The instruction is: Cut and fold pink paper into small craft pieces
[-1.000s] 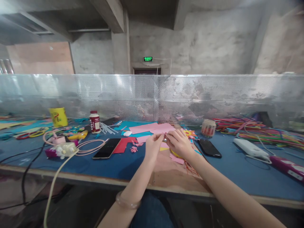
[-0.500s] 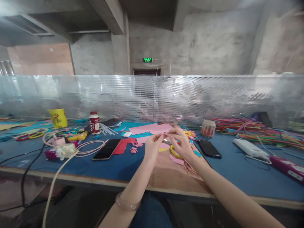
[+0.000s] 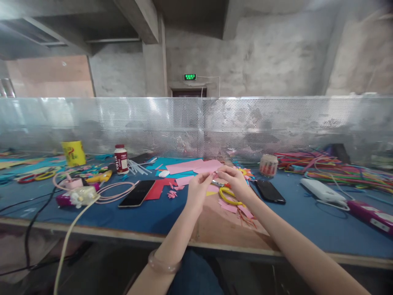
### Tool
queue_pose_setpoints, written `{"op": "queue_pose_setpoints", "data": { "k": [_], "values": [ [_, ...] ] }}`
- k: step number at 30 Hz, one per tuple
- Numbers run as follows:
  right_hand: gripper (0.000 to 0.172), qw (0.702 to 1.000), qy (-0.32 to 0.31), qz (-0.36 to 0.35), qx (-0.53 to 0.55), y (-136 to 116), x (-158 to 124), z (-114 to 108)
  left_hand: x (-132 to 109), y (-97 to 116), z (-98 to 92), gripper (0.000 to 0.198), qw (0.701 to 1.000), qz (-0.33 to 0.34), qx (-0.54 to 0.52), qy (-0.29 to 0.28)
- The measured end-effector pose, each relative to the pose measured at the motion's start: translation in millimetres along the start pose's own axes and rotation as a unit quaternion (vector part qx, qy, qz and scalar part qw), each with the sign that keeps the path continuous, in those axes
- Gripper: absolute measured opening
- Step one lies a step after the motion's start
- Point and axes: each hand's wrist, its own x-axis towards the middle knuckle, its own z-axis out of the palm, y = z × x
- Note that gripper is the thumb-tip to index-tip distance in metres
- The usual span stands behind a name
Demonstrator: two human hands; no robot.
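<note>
Pinching a small pink piece (image 3: 215,175) between the fingertips of the left hand (image 3: 198,188) and the right hand (image 3: 236,182), above the tabletop (image 3: 138,219), well back from its front edge; lying directly between both hands, clearly nearer to neither; too small and finger-covered to tell long axis or pointing direction; just beyond yellow-handled scissors (image 3: 223,191), as seen from the front edge

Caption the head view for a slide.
Left hand and right hand pinch a small pink piece near yellow-handled scissors and pink paper.
</note>
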Motion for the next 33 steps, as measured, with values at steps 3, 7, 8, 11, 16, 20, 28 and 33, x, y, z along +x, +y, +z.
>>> {"op": "queue_pose_setpoints", "data": {
  "k": [3, 7, 8, 11, 16, 20, 28, 33],
  "values": [
    [0.016, 1.000, -0.003, -0.001, 0.003, 1, 1, -1, -1, 0, -0.4, 0.025, 1.000, 0.008, 0.007, -0.008],
    [0.015, 1.000, -0.010, -0.017, -0.003, 1, 1, -3, -1, -1, -0.6, 0.024, 1.000, 0.014, 0.014, -0.023],
    [0.016, 1.000, -0.012, -0.020, -0.003, 1, 2, -3, -1, -1, -0.6, 0.024, 0.999, 0.016, 0.015, -0.026],
    [0.015, 1.000, -0.011, -0.023, -0.002, 2, 2, -4, -1, -1, -0.4, 0.025, 0.999, 0.018, 0.016, -0.024],
    [0.015, 1.000, -0.003, -0.018, -0.003, 3, 2, -3, -2, 0, 0.3, 0.025, 0.999, 0.024, 0.007, -0.048],
    [0.016, 1.000, 0.004, 0.000, 0.013, 4, 2, -1, -2, 0, 0.4, 0.022, 0.999, 0.022, 0.018, -0.037],
    [0.021, 0.996, 0.015, 0.034, 0.085, 14, 3, -1, 0, -3, -1.0, 0.023, 0.997, 0.031, 0.049, -0.045],
    [0.021, 0.999, -0.008, 0.024, 0.020, 5, 3, -3, 2, -9, -5.2, 0.037, 0.997, 0.056, 0.050, -0.008]
  ]
}}
